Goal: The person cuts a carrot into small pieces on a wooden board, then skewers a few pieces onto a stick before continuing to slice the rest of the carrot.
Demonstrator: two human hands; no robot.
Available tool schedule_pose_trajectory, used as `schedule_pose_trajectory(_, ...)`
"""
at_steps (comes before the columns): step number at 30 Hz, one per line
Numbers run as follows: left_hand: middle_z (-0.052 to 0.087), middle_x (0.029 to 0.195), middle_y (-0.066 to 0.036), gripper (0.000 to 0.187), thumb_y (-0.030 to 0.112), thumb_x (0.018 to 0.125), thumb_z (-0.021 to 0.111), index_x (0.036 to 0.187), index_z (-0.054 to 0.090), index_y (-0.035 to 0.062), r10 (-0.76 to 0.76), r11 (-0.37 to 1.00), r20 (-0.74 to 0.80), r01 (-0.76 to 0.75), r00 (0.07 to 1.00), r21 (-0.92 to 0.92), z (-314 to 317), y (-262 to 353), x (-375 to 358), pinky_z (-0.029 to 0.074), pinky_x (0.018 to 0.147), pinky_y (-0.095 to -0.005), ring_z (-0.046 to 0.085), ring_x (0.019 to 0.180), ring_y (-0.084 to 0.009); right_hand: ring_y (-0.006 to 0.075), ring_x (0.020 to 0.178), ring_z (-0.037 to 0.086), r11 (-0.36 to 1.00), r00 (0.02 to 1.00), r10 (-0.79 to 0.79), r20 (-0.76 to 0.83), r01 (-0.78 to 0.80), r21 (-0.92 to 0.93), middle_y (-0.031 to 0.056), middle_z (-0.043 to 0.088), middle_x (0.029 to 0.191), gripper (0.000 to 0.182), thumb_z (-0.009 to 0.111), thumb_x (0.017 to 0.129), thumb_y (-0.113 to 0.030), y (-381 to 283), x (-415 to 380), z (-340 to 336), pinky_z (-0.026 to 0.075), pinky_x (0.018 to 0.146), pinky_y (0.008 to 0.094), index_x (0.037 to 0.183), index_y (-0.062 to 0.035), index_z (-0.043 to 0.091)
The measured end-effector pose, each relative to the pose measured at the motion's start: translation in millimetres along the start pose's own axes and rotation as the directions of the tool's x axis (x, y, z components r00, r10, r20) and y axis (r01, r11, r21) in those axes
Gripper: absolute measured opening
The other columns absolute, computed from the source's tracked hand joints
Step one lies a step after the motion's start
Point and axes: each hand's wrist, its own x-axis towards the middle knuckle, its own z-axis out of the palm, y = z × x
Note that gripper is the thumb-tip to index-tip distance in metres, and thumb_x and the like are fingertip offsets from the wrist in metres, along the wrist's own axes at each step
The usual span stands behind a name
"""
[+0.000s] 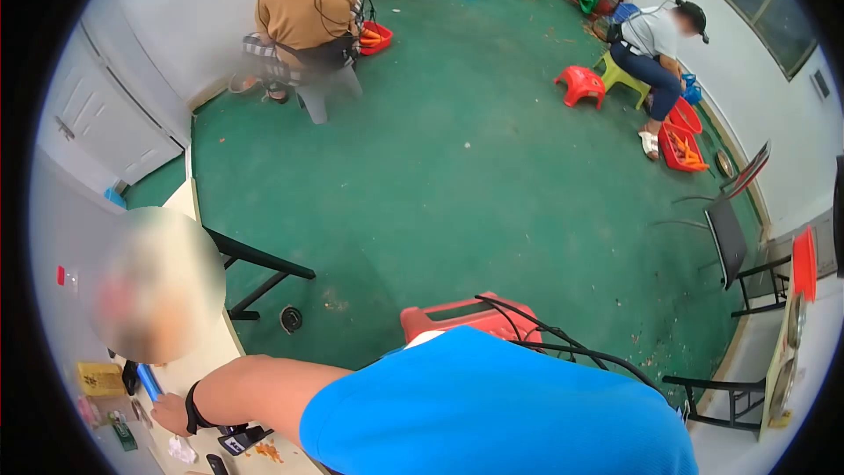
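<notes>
My right arm, in a blue short sleeve, stretches left over a cream table (200,374). A black band (195,412) circles the wrist. My right hand (173,413) rests low at the table, its fingers beside the near end of a narrow blue object (149,382). The fingers are too small to show whether they grip it. Close by are a crumpled white tissue (182,449), a black device with a pale label (242,442) and orange shreds (269,451). My left hand is out of view.
A red stool (413,324) and black cables (580,346) are beside my body. Two people sit farther off, near red baskets of carrots (683,149). A black chair (726,233) stands at the right. Part of the table is blurred over.
</notes>
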Motion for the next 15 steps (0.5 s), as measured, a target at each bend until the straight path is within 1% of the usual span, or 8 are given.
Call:
schedule_pose_trajectory(1,0.055,0.088,-0.003,0.008,0.015,0.085,0.049,0.091,0.054,0.0121,0.016,0.996,0.055,-0.021,0.998,0.09,14.4,13.6,25.0,0.048,0.068,-0.0303,0.056,0.081,-0.0198,0.0321,0.086,0.056,0.997,0.995,-0.061,0.081,0.064,-0.036,0.0151,0.058,0.085,0.019,0.051,0.074,-0.017,-8.4,-8.7,-10.3,0.043,0.074,0.0457,0.087,-0.0036,0.056)
schedule_pose_trajectory(2,0.055,0.088,-0.001,0.007,0.014,0.085,0.049,0.09,0.054,0.0134,0.029,0.987,0.106,-0.045,0.994,0.153,23.6,28.2,28.4,0.048,0.069,-0.0289,0.057,0.082,-0.0181,0.0322,0.089,0.055,0.986,0.975,-0.135,0.178,0.15,-0.073,0.015,0.058,0.088,0.022,0.05,0.076,-0.02,-14.0,-15.2,-19.5,0.043,0.077,0.0465,0.089,-0.0038,0.056)
schedule_pose_trajectory(4,0.055,0.088,0.0,0.007,0.012,0.084,0.05,0.09,0.054,0.0141,0.086,0.989,0.199,-0.108,0.976,0.103,43.7,56.1,4.3,0.049,0.069,-0.0276,0.057,0.083,-0.0165,0.0325,0.094,0.054,0.947,0.912,-0.252,0.323,0.301,-0.111,0.015,0.058,0.094,0.029,0.047,0.079,-0.026,-21.3,-25.4,-30.8,0.041,0.081,0.0479,0.095,-0.004,0.057)
schedule_pose_trajectory(6,0.056,0.089,-0.001,0.008,0.012,0.084,0.051,0.091,0.054,0.0129,0.134,0.987,0.241,-0.109,0.961,-0.115,43.3,79.5,-66.6,0.048,0.07,-0.0277,0.057,0.083,-0.0167,0.0327,0.099,0.053,0.914,0.853,-0.317,0.413,0.392,-0.108,0.0149,0.059,0.099,0.036,0.044,0.082,-0.031,-29.8,-33.6,-31.4,0.04,0.085,0.0494,0.101,-0.0042,0.058)
schedule_pose_trajectory(8,0.056,0.089,-0.002,0.009,0.011,0.084,0.052,0.092,0.055,0.0117,0.15,0.949,0.262,-0.064,0.953,-0.308,29.2,82.2,-132.0,0.048,0.07,-0.0278,0.057,0.083,-0.0169,0.0329,0.104,0.052,0.901,0.818,-0.335,0.467,0.423,-0.095,0.0148,0.059,0.105,0.042,0.042,0.085,-0.037,-32.0,-45.0,-31.8,0.038,0.09,0.0508,0.106,-0.0044,0.058)
schedule_pose_trajectory(9,0.057,0.09,-0.003,0.009,0.011,0.084,0.052,0.092,0.055,0.011,0.153,0.926,0.249,-0.05,0.956,-0.374,22.8,80.0,-153.3,0.048,0.07,-0.0278,0.057,0.083,-0.017,0.0327,0.102,0.053,0.891,0.785,-0.354,0.508,0.449,-0.073,0.0148,0.059,0.104,0.041,0.042,0.084,-0.036,-39.3,-45.4,-32.9,0.039,0.088,0.0504,0.105,-0.0045,0.058)
schedule_pose_trajectory(12,0.057,0.091,-0.004,0.011,0.011,0.083,0.054,0.094,0.055,0.0092,0.097,0.806,0.213,0.049,0.972,-0.59,-6.4,59.0,-214.7,0.048,0.071,-0.028,0.057,0.082,-0.0173,0.0318,0.098,0.053,0.891,0.782,-0.339,0.523,0.445,-0.088,0.0147,0.059,0.1,0.036,0.043,0.082,-0.032,-41.0,-59.2,-31.6,0.04,0.085,0.049,0.1,-0.0049,0.058)
schedule_pose_trajectory(15,0.058,0.092,-0.006,0.013,0.01,0.083,0.055,0.095,0.055,0.0073,0.007,0.63,0.157,0.118,0.988,-0.767,-27.5,34.0,-254.2,0.047,0.071,-0.0281,0.057,0.082,-0.0176,0.031,0.094,0.054,0.888,0.784,-0.332,0.525,0.447,-0.105,0.0146,0.059,0.096,0.031,0.045,0.08,-0.028,-43.9,-68.2,-29.1,0.041,0.081,0.0477,0.096,-0.0052,0.058)
